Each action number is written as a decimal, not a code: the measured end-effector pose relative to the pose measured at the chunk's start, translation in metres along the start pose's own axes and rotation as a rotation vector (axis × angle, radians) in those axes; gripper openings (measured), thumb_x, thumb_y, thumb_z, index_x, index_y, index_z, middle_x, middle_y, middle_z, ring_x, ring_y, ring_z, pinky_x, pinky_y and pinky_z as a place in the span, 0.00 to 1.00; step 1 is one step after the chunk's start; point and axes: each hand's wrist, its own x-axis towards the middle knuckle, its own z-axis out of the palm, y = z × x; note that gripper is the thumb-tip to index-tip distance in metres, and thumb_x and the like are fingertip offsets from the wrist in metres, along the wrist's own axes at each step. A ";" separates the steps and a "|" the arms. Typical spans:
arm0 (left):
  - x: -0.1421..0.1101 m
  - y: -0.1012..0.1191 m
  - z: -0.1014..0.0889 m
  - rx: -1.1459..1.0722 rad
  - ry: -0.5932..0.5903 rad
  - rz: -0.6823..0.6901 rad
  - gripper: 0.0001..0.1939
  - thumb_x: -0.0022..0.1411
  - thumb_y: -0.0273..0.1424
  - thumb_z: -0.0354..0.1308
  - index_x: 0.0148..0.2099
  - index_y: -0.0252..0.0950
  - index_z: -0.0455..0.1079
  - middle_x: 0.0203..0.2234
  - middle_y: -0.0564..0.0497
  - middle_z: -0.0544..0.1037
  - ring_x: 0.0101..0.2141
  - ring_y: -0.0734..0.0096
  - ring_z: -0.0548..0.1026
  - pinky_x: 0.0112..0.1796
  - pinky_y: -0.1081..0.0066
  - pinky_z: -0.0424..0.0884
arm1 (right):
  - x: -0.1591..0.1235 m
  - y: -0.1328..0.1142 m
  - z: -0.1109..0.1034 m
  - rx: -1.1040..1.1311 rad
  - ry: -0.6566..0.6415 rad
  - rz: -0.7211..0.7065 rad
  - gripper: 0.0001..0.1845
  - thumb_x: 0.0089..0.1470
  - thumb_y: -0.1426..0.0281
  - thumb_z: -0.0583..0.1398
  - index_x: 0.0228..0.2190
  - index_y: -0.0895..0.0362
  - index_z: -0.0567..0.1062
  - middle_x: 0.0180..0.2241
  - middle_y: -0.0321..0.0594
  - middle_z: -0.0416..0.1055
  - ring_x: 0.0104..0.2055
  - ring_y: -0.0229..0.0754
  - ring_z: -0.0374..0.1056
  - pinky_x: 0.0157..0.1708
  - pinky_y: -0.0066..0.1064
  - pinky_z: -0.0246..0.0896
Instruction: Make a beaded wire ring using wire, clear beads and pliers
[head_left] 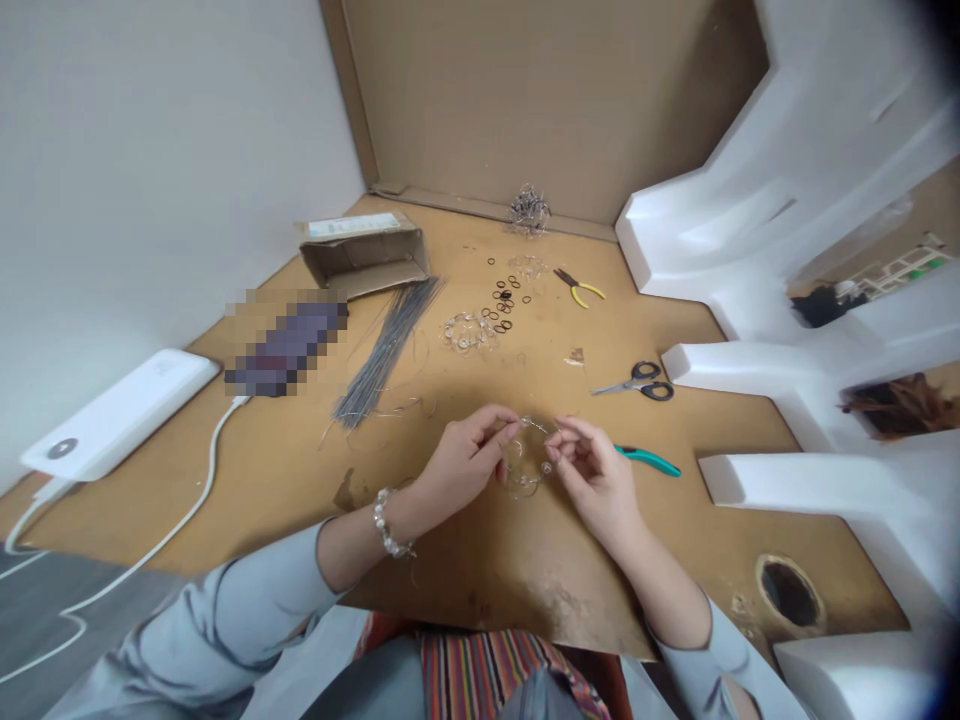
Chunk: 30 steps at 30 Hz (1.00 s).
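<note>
Near the front of the table, my left hand (471,452) pinches the left side of a beaded wire ring (534,478) between thumb and fingers. On the opposite side my right hand (596,480) has its fingers closed on the same ring. Thin wire with small clear beads makes up this loop, and loose wire curves below it. A teal-handled tool (654,461) lies just right of my right hand, its working end hidden. Farther back rests a similar beaded ring (466,330). A white beaded bracelet (388,522) circles my left wrist.
Grey wires (386,360) lie bundled beside an open cardboard box (364,258). Behind are small dark rings (501,308), tangled wire (529,212) and yellow-handled pliers (579,288). Scissors (637,383) lie near white foam (750,370) at right; a white power bank (120,412) sits left.
</note>
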 end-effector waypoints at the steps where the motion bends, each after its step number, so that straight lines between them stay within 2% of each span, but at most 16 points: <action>1: 0.000 0.000 0.000 -0.020 0.000 -0.008 0.13 0.63 0.40 0.50 0.41 0.35 0.66 0.12 0.59 0.68 0.14 0.80 0.64 0.20 0.79 0.60 | 0.000 -0.001 0.000 -0.007 0.001 -0.005 0.17 0.54 0.74 0.56 0.47 0.53 0.65 0.32 0.37 0.70 0.29 0.33 0.66 0.30 0.28 0.66; 8: -0.001 -0.001 0.001 -0.068 -0.023 0.017 0.13 0.64 0.41 0.49 0.41 0.35 0.64 0.15 0.58 0.70 0.14 0.82 0.63 0.18 0.80 0.59 | -0.002 -0.010 -0.007 -0.223 0.041 -0.145 0.17 0.55 0.76 0.55 0.47 0.53 0.67 0.32 0.39 0.70 0.30 0.36 0.66 0.31 0.30 0.64; 16: -0.002 -0.002 0.001 -0.053 0.004 0.073 0.13 0.65 0.39 0.49 0.42 0.34 0.65 0.19 0.57 0.71 0.16 0.83 0.63 0.19 0.81 0.61 | -0.003 -0.010 -0.011 -0.258 0.034 -0.209 0.19 0.55 0.77 0.55 0.49 0.52 0.65 0.34 0.41 0.71 0.32 0.38 0.68 0.32 0.31 0.65; 26: 0.004 -0.003 -0.005 -0.194 -0.041 0.052 0.16 0.63 0.41 0.51 0.43 0.33 0.67 0.17 0.56 0.70 0.16 0.82 0.64 0.19 0.80 0.62 | -0.001 -0.011 -0.009 -0.207 0.055 -0.142 0.17 0.55 0.76 0.55 0.47 0.53 0.65 0.32 0.38 0.69 0.29 0.36 0.65 0.30 0.30 0.64; 30: 0.005 0.000 -0.009 -0.150 -0.119 0.056 0.18 0.63 0.41 0.50 0.44 0.32 0.70 0.16 0.56 0.69 0.16 0.80 0.64 0.19 0.79 0.62 | -0.001 -0.010 -0.009 -0.272 0.007 -0.154 0.20 0.55 0.74 0.55 0.50 0.53 0.64 0.29 0.36 0.68 0.25 0.34 0.63 0.27 0.28 0.63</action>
